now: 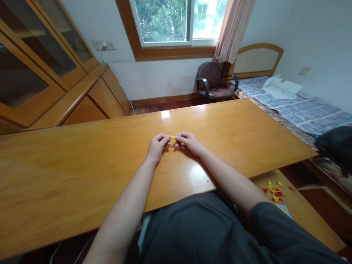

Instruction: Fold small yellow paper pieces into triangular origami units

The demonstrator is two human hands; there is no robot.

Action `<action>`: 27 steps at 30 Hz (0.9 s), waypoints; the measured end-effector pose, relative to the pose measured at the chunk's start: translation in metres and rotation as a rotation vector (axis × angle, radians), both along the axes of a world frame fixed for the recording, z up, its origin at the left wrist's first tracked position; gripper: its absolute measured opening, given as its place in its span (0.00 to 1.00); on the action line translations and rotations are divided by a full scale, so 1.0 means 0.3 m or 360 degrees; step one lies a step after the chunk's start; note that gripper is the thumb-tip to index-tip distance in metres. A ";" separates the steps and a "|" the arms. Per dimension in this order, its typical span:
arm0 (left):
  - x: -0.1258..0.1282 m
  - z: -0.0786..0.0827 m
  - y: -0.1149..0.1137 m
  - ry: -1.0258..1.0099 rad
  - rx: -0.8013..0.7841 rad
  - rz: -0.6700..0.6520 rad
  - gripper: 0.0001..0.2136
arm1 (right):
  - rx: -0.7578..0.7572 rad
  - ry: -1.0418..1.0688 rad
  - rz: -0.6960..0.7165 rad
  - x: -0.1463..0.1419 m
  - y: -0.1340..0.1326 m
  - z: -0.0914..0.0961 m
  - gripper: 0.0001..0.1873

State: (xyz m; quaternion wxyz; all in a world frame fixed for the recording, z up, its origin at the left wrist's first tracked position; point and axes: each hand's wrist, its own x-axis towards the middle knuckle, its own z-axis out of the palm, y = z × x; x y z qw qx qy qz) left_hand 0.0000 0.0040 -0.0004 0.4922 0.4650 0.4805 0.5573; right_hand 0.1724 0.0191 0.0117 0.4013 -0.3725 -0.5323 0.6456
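Between my two hands, just over the wooden table [82,161], is a small piece of yellow folded paper [172,138]. My left hand [159,145] pinches its left end between thumb and fingers. The right end sits in the pinch of my right hand [188,141]. Most of the paper is covered by the fingertips, so its folded shape cannot be made out.
Small yellow and red folded paper pieces [275,190] lie on a lower wooden surface [310,216] at the right. Beyond the table stand a chair [209,79], a bed [308,110] and a glass-door cabinet [49,73]. A black bag [337,146] rests at the right edge.
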 end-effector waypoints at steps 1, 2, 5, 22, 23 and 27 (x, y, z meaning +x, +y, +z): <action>-0.001 0.001 -0.001 0.0019 0.0005 -0.0003 0.12 | 0.0002 0.0011 -0.0006 0.001 0.001 0.000 0.20; -0.002 0.004 -0.002 0.0042 0.0007 -0.0014 0.12 | 0.0006 0.0015 -0.0003 0.003 0.001 0.000 0.20; -0.003 0.016 -0.011 0.0153 -0.0006 -0.0093 0.12 | 0.0038 -0.0027 0.0054 0.013 0.003 -0.001 0.19; -0.008 -0.011 0.006 0.0051 -0.0002 -0.0079 0.14 | -0.0034 0.0085 0.0070 0.017 0.008 -0.009 0.19; -0.007 -0.011 0.005 0.0047 -0.0007 -0.0103 0.13 | -0.0018 0.0075 0.0060 0.016 0.007 -0.007 0.19; -0.003 -0.004 -0.003 0.0060 -0.0061 -0.0196 0.14 | 0.0041 0.0058 0.0006 0.014 0.003 0.005 0.18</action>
